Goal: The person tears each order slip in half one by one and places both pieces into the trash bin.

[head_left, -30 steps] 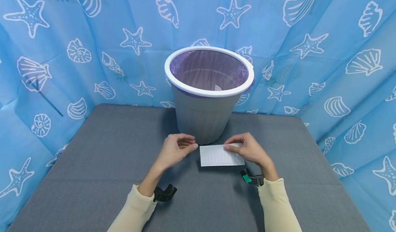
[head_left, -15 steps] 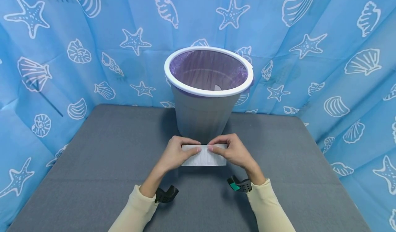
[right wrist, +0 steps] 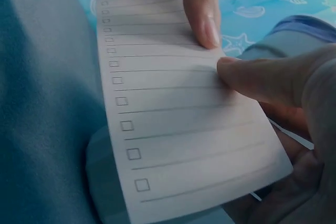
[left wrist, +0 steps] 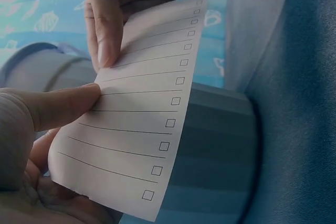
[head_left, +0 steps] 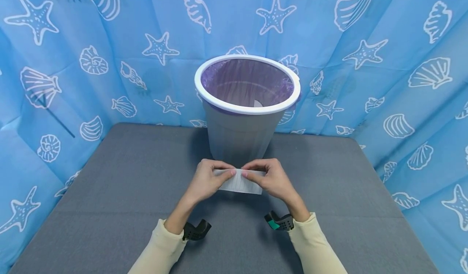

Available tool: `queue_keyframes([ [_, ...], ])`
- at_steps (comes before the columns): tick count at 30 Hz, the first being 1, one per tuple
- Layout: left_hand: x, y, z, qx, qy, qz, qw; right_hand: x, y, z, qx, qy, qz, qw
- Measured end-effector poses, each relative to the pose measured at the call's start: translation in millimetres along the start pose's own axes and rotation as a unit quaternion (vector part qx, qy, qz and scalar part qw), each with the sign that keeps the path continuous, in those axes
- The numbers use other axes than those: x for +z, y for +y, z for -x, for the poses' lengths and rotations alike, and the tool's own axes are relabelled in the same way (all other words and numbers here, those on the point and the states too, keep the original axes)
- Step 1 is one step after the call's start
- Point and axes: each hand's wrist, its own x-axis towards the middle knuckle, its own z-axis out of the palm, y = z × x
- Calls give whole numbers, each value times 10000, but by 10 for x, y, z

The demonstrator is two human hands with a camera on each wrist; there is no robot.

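Note:
A white checklist sheet (head_left: 240, 184), ruled with lines and a column of small boxes, is held above the table in front of the bin. My left hand (head_left: 207, 180) pinches its far edge near the middle, thumb (left wrist: 73, 102) on the printed face and fingers behind. Close beside it, my right hand (head_left: 271, 179) pinches the same edge, its thumb (right wrist: 262, 77) also on the printed side. The two thumb tips nearly meet. In both wrist views the paper (left wrist: 136, 108) bows between the hands, and the fingers behind it are partly hidden.
A grey waste bin (head_left: 239, 134) with a white rim and purple liner stands just beyond the hands. A white scrap (head_left: 257, 103) shows inside it. Grey cloth covers the table (head_left: 146, 164). A blue shell-print curtain (head_left: 153, 83) hangs behind and at both sides.
My right hand has brought the sheet leftward to my left hand, which has taken hold of its far edge. Since half a second ago the paper has bent between the two hands.

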Motion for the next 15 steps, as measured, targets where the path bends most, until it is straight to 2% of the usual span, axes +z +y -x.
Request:
queue_keyframes([
  [8, -4, 33, -2, -33, 141, -250, 9996, 61, -144, -4, 94, 244, 244, 9994],
  [15, -19, 14, -8, -165, 152, -199, 9996, 102, -163, -6, 70, 329, 178, 9993],
])
